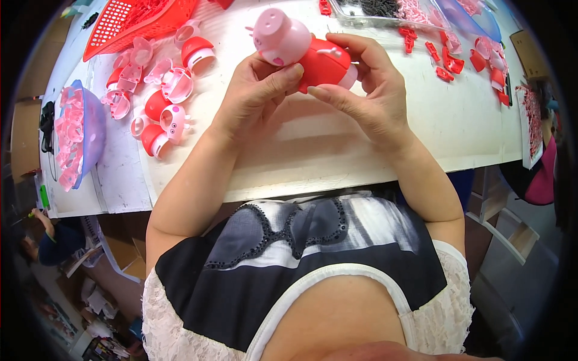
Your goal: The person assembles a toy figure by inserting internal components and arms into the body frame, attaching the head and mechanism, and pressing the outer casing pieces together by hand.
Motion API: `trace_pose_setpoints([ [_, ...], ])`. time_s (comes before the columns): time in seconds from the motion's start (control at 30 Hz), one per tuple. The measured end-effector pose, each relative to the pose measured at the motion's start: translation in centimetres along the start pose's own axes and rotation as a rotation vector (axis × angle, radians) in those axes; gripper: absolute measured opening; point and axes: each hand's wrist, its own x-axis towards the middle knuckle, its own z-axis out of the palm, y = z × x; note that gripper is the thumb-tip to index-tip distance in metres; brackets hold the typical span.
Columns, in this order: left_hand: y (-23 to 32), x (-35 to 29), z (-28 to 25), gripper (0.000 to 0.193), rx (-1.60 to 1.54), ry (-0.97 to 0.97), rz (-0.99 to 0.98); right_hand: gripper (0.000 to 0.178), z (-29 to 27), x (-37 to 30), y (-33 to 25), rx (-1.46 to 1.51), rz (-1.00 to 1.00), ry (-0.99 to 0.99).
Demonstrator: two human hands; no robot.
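Observation:
Above the white table I hold a toy pig figure (328, 63) with a pink head and a red body, tilted so its head points to the left. My left hand (256, 87) is closed at the neck, the thumb lying just under the pink head. Around the lower end of the red body my right hand (376, 87) grips with thumb and fingers. A small pink arm shows on the body's upper side. To the left of my left hand lie several loose pink and red shell parts (158, 105), among them a pink pig face (174, 122).
A red perforated basket (99, 36) stands at the far left, near a blue bowl (95, 129) of pink parts. At the back right are a clear tray (385, 23) of small black and pink pieces and another blue bowl (481, 24). Small red parts (445, 73) lie at the right.

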Motion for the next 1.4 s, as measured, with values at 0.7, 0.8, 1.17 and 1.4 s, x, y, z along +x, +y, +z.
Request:
trace_pose_setpoints([
  [0.7,-1.5,0.3,1.1,0.036,0.096,-0.080,0.077,0.049,-1.3,-4.5,0.1,0.114,0.151,0.037],
  [0.8,-1.8,-0.3,2.0,0.039,0.074,-0.059,0.079,0.049,-1.2,-5.5,-1.1,0.234,0.242,0.033],
  [1.17,-2.0,-1.1,3.1,0.055,0.690,-0.138,0.195,0.049,-3.0,-5.6,-0.2,0.059,-0.027,0.106],
  [1.4,-2.7,-1.5,4.5,0.051,0.978,-0.200,0.309,0.026,-3.4,-6.2,-0.1,0.026,-0.154,0.176],
])
